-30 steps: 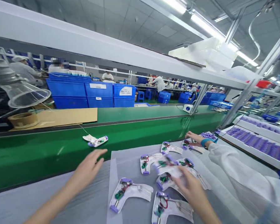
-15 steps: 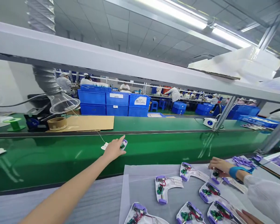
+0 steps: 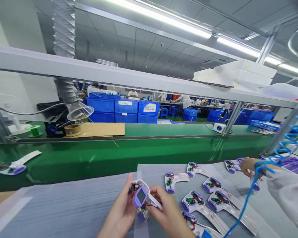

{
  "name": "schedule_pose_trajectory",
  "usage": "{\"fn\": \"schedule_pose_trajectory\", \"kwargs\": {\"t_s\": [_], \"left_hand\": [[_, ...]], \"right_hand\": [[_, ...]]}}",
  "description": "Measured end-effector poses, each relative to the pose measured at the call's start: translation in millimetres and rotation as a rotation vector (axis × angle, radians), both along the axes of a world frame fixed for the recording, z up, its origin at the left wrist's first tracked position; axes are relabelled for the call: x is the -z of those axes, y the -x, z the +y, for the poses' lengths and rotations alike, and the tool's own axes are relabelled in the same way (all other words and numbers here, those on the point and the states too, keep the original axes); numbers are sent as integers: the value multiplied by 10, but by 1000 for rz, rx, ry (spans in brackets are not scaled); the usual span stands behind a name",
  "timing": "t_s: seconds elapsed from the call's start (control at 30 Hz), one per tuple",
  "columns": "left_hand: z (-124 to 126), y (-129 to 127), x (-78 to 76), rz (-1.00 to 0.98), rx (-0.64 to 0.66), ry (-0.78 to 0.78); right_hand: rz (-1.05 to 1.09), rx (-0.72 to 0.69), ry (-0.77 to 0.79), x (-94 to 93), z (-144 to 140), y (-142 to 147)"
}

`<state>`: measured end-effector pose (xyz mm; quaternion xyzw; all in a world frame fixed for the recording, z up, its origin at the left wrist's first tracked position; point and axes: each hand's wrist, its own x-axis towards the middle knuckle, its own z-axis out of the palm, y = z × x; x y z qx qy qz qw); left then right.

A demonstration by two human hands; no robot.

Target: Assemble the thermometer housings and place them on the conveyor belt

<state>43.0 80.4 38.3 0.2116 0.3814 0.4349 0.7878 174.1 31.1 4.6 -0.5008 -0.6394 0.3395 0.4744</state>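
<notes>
In front of me I hold a white-and-purple handheld device (image 3: pixel 140 195), its shell open to show wires and a green board. A dark screen in a purple frame faces me. My left hand (image 3: pixel 121 209) is closed round its left side. My right hand (image 3: pixel 167 209) grips the white handle on the right. Under the hands a silver cylinder with a purple end shows, partly hidden. To the right, several similar half-shells with red wires, such as the nearest half-shell (image 3: pixel 173 181), lie on the white sheet (image 3: pixel 155 175).
A green conveyor belt (image 3: pixel 94 158) runs across, bearing another half-shell (image 3: pixel 13 167) at left. A co-worker's hand (image 3: pixel 249 165) works among parts at right, near a hanging blue coiled hose (image 3: pixel 255 185). Beyond stand cardboard (image 3: pixel 104 129), a tape roll (image 3: pixel 73 130) and blue bins (image 3: pixel 125 107).
My left hand has drawn back from the belt to the sheet with the device. My right hand now grips it too. Another half-shell shows on the belt at left, and the view has shifted.
</notes>
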Motion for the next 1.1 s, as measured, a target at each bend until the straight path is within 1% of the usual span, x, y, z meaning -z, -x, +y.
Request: {"fn": "schedule_pose_trajectory", "kwargs": {"t_s": [0.07,0.1,0.13,0.17,0.2,0.23,0.27,0.3,0.33,0.37,0.43,0.5,0.57,0.6,0.7,0.77,0.83,0.9,0.97,1.03,1.1], "left_hand": [[-77,174,0,25,30,-85],[-106,262,-19,42,77,-126],[-135,341,-42,59,168,-167],[-168,404,-65,77,295,-207],[-205,446,-82,100,431,-242],[-246,466,-89,130,548,-277],[-290,466,-83,170,619,-311],[-333,447,-66,218,630,-339],[-375,416,-39,269,577,-355],[-413,377,-8,324,509,-369],[-481,300,52,414,401,-405],[-541,252,83,467,340,-436],[-601,245,79,467,326,-435],[-631,255,70,441,340,-418],[-708,307,51,320,427,-337],[-736,342,68,286,427,-330],[-745,372,106,324,348,-401],[-747,397,144,430,242,-531],[-758,412,167,552,157,-646],[-782,411,170,638,79,-701],[-810,394,160,664,20,-719]], "right_hand": [[129,-110,146,19,-115,-34],[173,-158,225,11,-171,-62],[201,-201,298,-12,-220,-89],[193,-238,337,-47,-263,-111],[138,-245,324,-92,-299,-127],[50,-215,263,-143,-328,-138],[-54,-158,168,-195,-351,-144],[-156,-87,66,-247,-370,-145],[-234,-18,-20,-294,-387,-142],[-274,36,-71,-335,-402,-132],[-292,75,-72,-396,-430,-94],[-327,85,-51,-429,-454,-41],[-334,58,-52,-436,-471,-2],[-302,22,-65,-430,-477,5],[-150,-126,-167,-384,-479,-24],[-99,-173,-236,-343,-475,-62],[-109,-180,-261,-313,-476,-87],[-164,-172,-271,-310,-488,-91],[-248,-150,-314,-332,-505,-81],[-322,-130,-373,-364,-516,-69],[-383,-124,-433,-385,-517,-64]]}}
